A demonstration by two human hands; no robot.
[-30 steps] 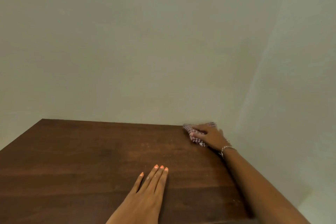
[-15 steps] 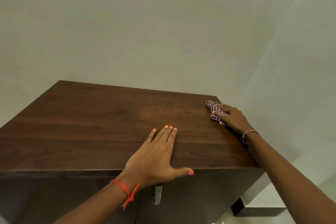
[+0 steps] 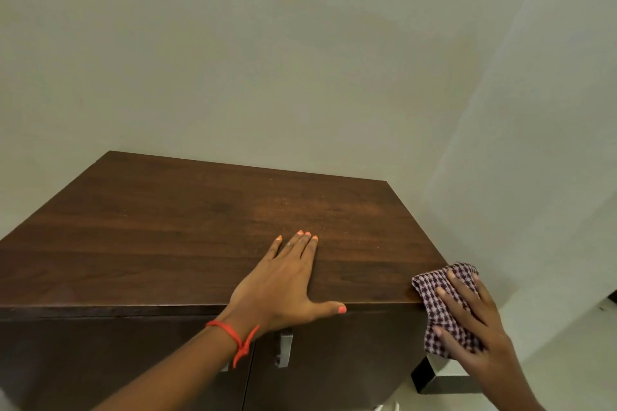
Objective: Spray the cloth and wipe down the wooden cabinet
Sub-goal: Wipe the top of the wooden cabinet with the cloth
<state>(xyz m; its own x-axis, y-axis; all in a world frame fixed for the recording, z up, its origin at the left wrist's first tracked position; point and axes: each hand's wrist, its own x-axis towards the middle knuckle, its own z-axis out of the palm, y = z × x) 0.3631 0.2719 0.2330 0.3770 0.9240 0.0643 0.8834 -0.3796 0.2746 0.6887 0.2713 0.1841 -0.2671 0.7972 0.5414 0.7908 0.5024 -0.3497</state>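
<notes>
Cabinet [image 3: 173, 227]: dark brown wood with a flat top, standing against a pale wall [image 3: 300, 60] in a corner of the room. A lighter, dusty-looking patch with small specks lies at mid-top. The front has two doors, each with a metal handle [image 3: 285, 347] near the centre seam; the left one is mostly hidden behind the forearm. One dark leg [image 3: 422, 377] shows at the lower right, on a light floor [image 3: 551, 360]. Left hand [image 3: 283, 280]: palm down on the top near the front edge, fingers straight and close together, pointing toward the wall. The thumb is spread out along the front edge and the hand holds nothing. The nails are painted orange. A red thread [image 3: 233, 334] is tied round the wrist, its ends hanging loose. Cloth [image 3: 444, 317]: small, in a purple and white check, draped over the cabinet's front right corner and hanging down its right side. Right hand [image 3: 480, 327]: fingers spread and laid nearly straight over the cloth, pressing it against the corner and side. The thumb is out of sight, so any pinch cannot be told.
</notes>
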